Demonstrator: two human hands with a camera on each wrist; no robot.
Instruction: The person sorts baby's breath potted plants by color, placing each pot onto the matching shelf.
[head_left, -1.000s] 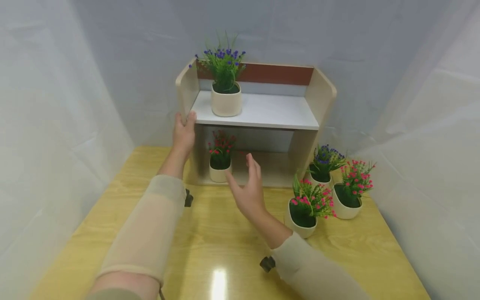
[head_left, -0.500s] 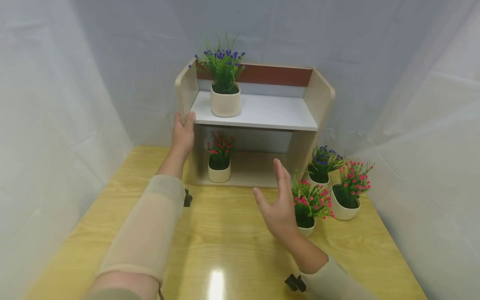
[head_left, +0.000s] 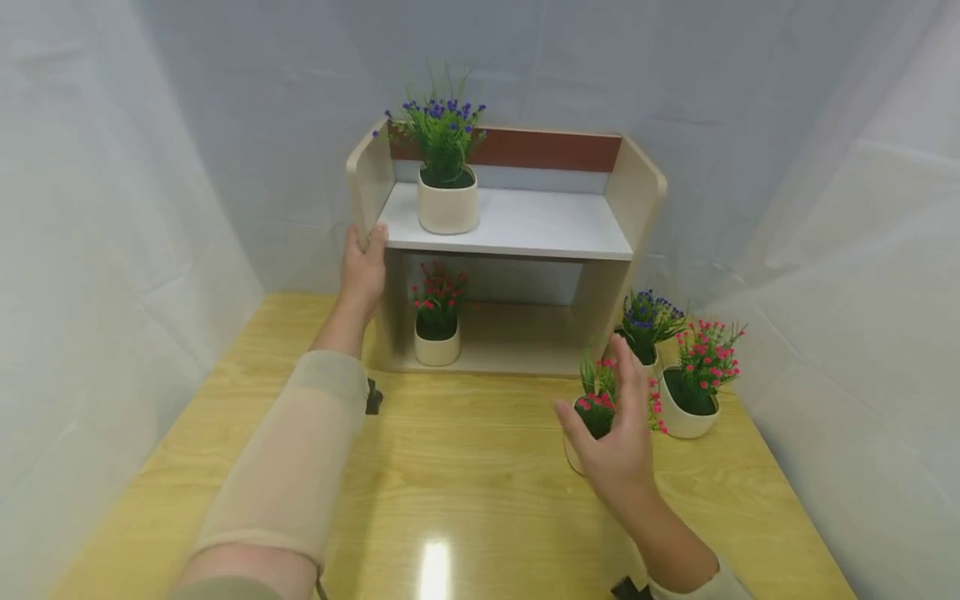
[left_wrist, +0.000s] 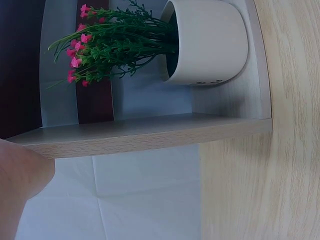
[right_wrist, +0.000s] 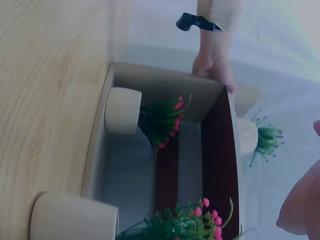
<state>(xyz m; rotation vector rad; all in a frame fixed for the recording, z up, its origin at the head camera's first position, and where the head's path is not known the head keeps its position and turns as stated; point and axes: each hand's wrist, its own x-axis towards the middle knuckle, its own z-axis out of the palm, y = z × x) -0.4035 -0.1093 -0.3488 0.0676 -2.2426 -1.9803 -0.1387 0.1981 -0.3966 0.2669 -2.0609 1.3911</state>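
We're pinching the shelf [head_left: 551, 221] in our left grip [head_left: 363, 271], right grip [head_left: 621, 454] hovering spread by the near pot [right_wrist: 72, 217]; we'd best be cupping it below the blooms [right_wrist: 218, 220]

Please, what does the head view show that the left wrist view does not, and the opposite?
Only the head view shows the right hand, the purple-flowered plant on the upper shelf of the shelf unit, and three potted plants on the table to its right.

Only the left wrist view shows small dark marks on the side of the lower-compartment pot.

Both show that pot, its pink-red flowers, the table, the shelf unit and some of the left hand.
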